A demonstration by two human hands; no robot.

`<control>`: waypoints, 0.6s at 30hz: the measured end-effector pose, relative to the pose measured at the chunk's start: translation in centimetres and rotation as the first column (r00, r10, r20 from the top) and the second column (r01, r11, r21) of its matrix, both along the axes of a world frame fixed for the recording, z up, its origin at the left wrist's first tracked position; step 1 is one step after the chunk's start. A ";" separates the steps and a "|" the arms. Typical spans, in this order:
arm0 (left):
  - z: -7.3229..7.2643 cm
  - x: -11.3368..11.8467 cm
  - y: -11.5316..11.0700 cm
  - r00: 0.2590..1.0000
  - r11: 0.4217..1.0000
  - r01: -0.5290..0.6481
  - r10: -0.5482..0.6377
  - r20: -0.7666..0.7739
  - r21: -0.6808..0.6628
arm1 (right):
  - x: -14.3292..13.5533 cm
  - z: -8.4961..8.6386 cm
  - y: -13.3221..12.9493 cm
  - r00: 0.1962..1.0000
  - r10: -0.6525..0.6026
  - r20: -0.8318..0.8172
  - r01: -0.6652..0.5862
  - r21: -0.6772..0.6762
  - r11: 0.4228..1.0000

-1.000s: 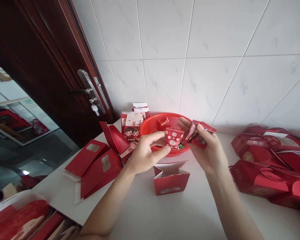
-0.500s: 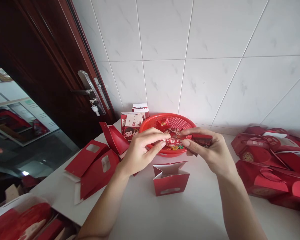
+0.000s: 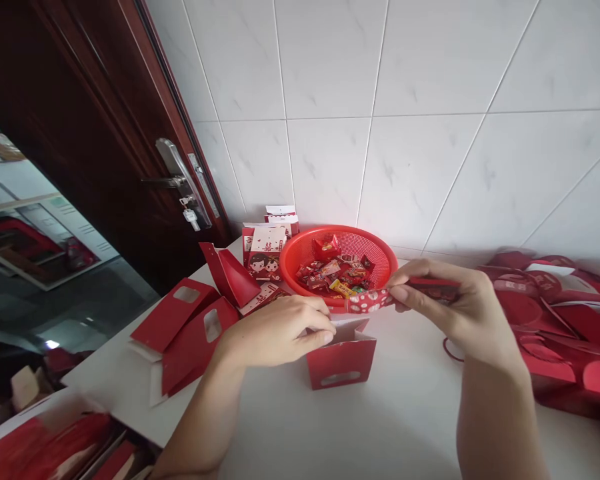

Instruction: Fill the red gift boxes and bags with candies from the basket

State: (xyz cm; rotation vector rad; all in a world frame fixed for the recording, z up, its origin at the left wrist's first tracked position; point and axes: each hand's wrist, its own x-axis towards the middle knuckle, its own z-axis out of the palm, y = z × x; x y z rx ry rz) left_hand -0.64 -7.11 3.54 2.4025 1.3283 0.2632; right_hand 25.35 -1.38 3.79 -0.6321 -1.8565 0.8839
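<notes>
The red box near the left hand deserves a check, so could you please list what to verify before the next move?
1. Box standing upright on the table: ok.
2. Box top open: ok.
3. Left hand steadying the box: cannot tell; it is at the top edge.
4. Spotted packet gripped by the right hand: ok.
5. Box interior free of packets: cannot tell; mostly hidden.
6. Basket stocked with sweets: ok.
</notes>
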 end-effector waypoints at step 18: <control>-0.4 1.2 -0.8 0.998 0.991 -0.061 0.061 -0.004 -0.122 | -3.8 -1.9 -2.8 0.767 -0.121 0.631 -0.249 0.465 0.849</control>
